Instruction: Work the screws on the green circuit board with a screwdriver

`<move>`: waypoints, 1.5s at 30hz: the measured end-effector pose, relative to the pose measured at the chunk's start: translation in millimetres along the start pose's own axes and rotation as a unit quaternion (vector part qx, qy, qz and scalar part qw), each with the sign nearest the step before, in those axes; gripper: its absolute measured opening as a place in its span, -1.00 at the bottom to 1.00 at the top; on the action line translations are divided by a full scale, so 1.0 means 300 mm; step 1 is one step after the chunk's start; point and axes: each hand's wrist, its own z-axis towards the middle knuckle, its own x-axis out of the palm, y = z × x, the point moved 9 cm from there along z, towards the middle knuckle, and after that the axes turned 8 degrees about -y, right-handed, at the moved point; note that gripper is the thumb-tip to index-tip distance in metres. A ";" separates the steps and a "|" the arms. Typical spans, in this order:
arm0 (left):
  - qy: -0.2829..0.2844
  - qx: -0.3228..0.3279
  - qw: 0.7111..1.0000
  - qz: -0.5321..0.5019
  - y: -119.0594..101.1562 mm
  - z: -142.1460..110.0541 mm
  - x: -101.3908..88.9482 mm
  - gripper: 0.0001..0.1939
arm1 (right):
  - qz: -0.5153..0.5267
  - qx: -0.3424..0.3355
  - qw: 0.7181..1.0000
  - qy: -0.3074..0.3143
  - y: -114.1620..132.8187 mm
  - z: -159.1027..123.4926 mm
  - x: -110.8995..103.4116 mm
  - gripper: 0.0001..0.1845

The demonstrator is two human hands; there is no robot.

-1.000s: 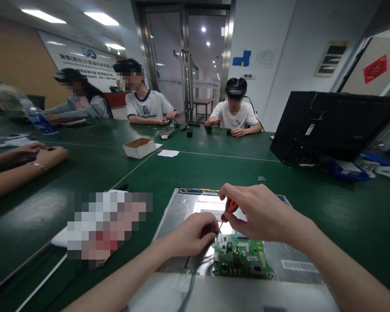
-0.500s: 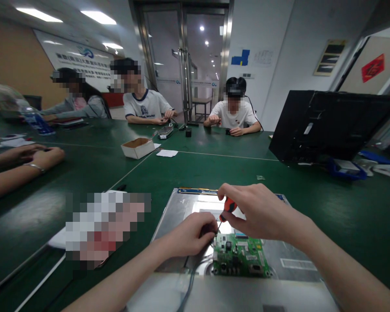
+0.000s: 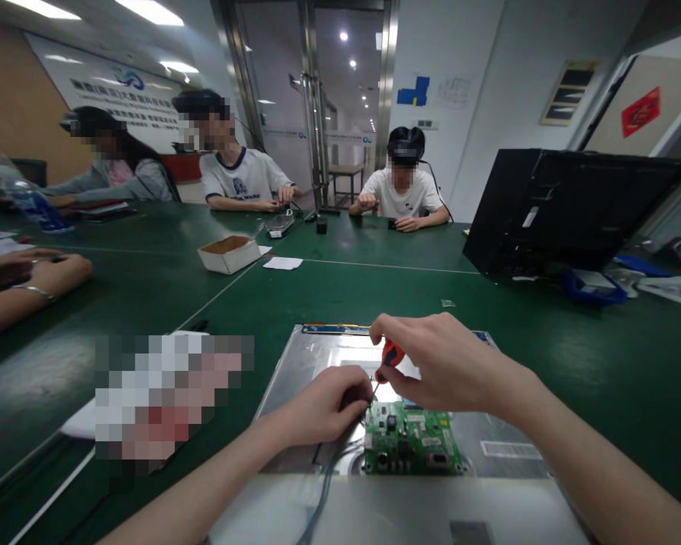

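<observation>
My right hand is closed around the red-and-black handle of a screwdriver. Its thin shaft slants down and left to the upper left corner of a green circuit board. At that corner my left hand has its fingers pinched together beside the screwdriver's tip; what they hold is hidden. The board lies on the silvery metal back of a flat display panel. From under my left hand a grey cable runs toward the panel's near edge.
A dark monitor stands at the right, by a blue tray. An open cardboard box and a white paper lie farther off on the green table. Other people sit around it; one person's hands rest at the left.
The whole view has shifted slightly, so things appear a little farther left and higher. Both hands keep their places at the board's corner, and the screwdriver stays in my right hand.
</observation>
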 end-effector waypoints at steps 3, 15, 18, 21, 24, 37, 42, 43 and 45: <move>0.003 0.002 1.000 0.002 0.000 0.001 0.000 -0.88 | -0.006 -0.013 1.000 0.001 0.002 0.003 0.000 -0.82; 0.003 0.004 1.000 0.004 -0.004 0.000 0.000 -0.90 | -0.013 -0.010 1.000 -0.001 -0.006 0.004 0.001 -0.85; 0.004 0.005 1.000 0.012 -0.008 0.000 -0.002 -0.93 | -0.022 -0.014 1.000 -0.001 -0.008 0.006 0.001 -0.87; 0.001 0.001 1.000 0.016 -0.005 0.000 -0.004 -0.90 | -0.019 -0.007 1.000 -0.008 -0.010 0.006 -0.002 -0.87; -0.001 -0.002 1.000 0.012 -0.001 -0.002 -0.003 -0.88 | -0.007 -0.006 1.000 -0.008 -0.008 0.004 -0.003 -0.77; -0.005 -0.008 1.000 0.015 0.006 -0.005 -0.002 -0.88 | 0.002 -0.011 1.000 0.000 -0.011 0.005 0.000 -0.83; -0.007 -0.007 1.000 0.022 0.006 -0.005 -0.002 -0.87 | -0.026 -0.012 0.999 -0.014 -0.028 0.007 0.004 -0.85; -0.005 -0.007 1.000 0.023 0.005 -0.005 -0.002 -0.88 | -0.024 -0.010 1.000 -0.015 -0.029 0.008 0.005 -0.88; -0.001 -0.007 1.000 0.021 0.004 -0.004 -0.002 -0.89 | -0.009 -0.005 1.000 -0.017 -0.027 0.009 0.006 -0.83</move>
